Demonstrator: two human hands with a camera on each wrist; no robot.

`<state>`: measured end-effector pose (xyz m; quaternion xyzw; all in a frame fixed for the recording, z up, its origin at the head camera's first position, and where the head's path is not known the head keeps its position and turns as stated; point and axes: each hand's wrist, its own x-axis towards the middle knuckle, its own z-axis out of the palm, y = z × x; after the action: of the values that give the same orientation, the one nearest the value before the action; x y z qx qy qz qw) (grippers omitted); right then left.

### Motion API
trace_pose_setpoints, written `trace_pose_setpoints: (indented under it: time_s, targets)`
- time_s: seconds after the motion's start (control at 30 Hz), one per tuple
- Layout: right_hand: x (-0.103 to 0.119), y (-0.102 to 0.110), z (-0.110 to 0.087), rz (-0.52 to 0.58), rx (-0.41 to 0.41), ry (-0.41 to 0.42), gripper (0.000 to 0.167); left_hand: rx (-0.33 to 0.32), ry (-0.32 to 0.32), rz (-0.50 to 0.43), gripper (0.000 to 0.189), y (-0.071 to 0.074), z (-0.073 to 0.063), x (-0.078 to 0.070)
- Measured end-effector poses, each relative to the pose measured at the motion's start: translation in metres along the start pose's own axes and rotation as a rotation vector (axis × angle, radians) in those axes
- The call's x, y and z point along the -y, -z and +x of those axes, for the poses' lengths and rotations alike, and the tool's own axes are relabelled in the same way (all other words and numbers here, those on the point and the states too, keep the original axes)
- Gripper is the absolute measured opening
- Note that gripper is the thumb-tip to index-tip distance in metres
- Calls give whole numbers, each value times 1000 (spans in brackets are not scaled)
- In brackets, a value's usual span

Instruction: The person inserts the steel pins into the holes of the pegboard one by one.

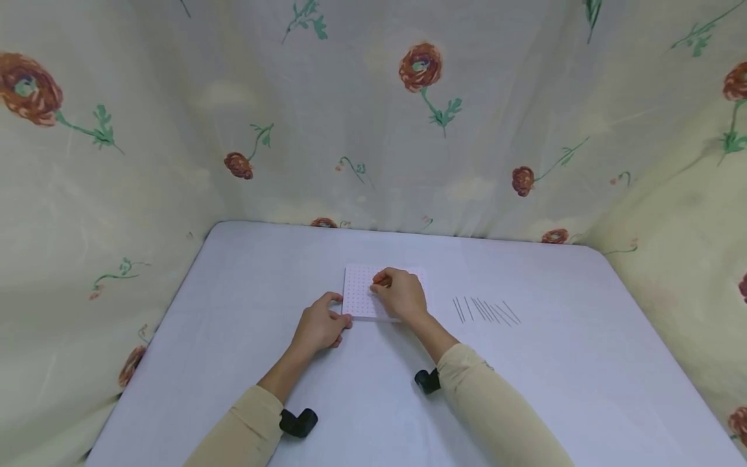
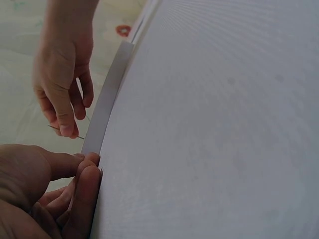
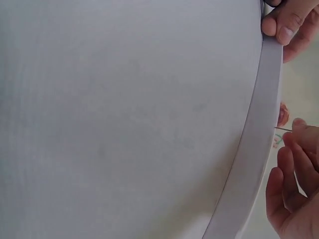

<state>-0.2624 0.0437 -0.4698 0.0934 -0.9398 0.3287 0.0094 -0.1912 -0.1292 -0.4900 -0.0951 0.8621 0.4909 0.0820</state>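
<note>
A square white board [image 1: 357,295] with rows of small dots lies flat on the table. My left hand [image 1: 318,324] grips its near left corner, the thumb at the front edge and the index finger at the left side. Over the middle of the board is my right hand [image 1: 404,295], pinching a thin dark rod [image 3: 283,129] between thumb and fingertips. In the right wrist view the rod's tip meets the board's top edge. The right hand covers much of the board's right half in the head view.
Several thin dark rods [image 1: 482,310] lie side by side on the table to the right of the board. The white-covered table [image 1: 262,272] ends at a flowered curtain [image 1: 373,162] behind and at both sides. A black wrist camera [image 1: 299,423] sticks out from the left sleeve.
</note>
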Motion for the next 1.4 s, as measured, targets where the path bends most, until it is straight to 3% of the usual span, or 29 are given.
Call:
trace_pose_setpoints:
  time_s: [0.23,0.4,0.87,1.4]
  targets:
    - [-2,10,-3,17,-18,-25,15,-1,23,3,46,-2,1,1]
    - [-15,22,-2,27,-54,-20,19,-16,22,3,46,-3,1,1]
    - [-89,90,-12,-12,-145,-226,26,-20,36,3,47,-2,0,1]
    - [-168,156,-64,-52,-211,-372,35,-12,34,-5,48,-6,-2,-1]
